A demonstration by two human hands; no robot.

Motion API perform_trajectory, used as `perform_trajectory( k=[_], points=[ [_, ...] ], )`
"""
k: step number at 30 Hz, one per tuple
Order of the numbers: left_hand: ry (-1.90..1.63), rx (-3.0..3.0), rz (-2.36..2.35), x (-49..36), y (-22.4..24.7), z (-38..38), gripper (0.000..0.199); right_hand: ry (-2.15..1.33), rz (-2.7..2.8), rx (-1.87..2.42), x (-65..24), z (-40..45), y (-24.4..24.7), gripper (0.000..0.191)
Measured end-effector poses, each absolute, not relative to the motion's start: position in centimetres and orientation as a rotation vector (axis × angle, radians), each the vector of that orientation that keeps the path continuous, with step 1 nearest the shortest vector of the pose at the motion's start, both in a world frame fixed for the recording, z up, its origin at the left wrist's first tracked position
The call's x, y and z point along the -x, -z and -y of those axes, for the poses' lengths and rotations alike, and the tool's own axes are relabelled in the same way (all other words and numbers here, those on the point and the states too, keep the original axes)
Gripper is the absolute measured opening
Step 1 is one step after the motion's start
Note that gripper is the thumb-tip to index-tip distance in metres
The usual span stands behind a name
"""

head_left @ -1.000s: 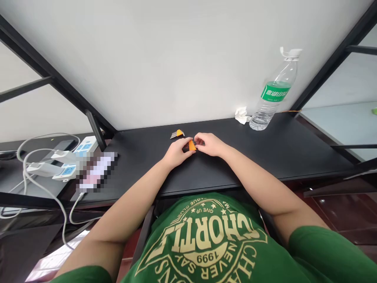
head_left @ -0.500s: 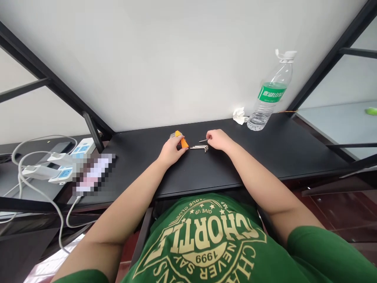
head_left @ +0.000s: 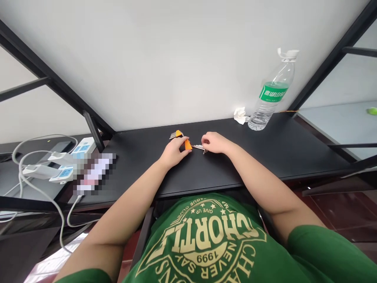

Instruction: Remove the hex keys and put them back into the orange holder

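Note:
My left hand (head_left: 173, 152) is closed around an orange hex key holder (head_left: 188, 145), pinching it between thumb and fingers. Several silver keys stick out at the holder's far left end. Just right of the holder, L-shaped hex keys (head_left: 199, 147) lie side by side on the black tabletop, their short bent ends toward me. My right hand (head_left: 216, 142) is closed in a pinch over their right ends, holding a thin hex key whose shaft points left toward the holder. The fingertips partly hide that key.
A tall clear water bottle (head_left: 272, 94) with a green label stands at the back right beside a crumpled tissue (head_left: 240, 116). A pixelated phone (head_left: 97, 171) on a white cable lies left, near power strips (head_left: 84, 146). Black metal frame bars (head_left: 92, 131) rise at both sides.
My right hand has moved left and slightly toward me with its hex key, coming over the loose keys. My left hand and the orange holder have shifted slightly right.

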State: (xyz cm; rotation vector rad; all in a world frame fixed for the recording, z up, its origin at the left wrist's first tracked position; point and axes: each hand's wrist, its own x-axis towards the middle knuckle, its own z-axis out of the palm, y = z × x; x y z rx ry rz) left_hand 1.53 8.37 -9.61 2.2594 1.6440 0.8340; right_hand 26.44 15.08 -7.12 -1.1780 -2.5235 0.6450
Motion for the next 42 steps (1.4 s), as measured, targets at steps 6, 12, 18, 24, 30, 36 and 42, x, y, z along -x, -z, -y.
perform_trajectory(
  k=[6,12,18,24,30,36,42],
  points=[
    [-0.818,-2.296,-1.557,-2.6,9.3,-7.9,0.057,-0.916,2.257,0.934,-25.4,-14.6,7.5,0.028],
    [-0.808,-2.288,-1.531,-3.1,9.3,-7.7,0.054,-1.089,2.268,0.976,-24.6,-13.4,7.0,0.024],
    [-0.79,-2.396,-1.547,-3.4,8.8,-7.6,0.048,-1.251,2.132,1.063,-24.1,-13.1,6.9,0.013],
    [-0.799,-2.422,-1.538,-3.5,8.6,-7.5,0.045,-1.437,2.078,1.053,-23.9,-13.2,6.9,0.01],
    [-0.827,-2.312,-1.486,-3.6,8.3,-7.2,0.045,-1.461,2.144,0.976,-24.9,-13.4,6.2,0.012],
    [-0.884,-2.27,-1.448,-3.6,8.1,-7.2,0.045,-1.531,2.092,0.913,-25.4,-13.5,6.0,0.013],
    [-0.822,-2.338,-1.503,-3.6,8.3,-7.2,0.045,-1.327,2.233,0.997,-25.4,-13.2,6.0,0.031]
  ],
)
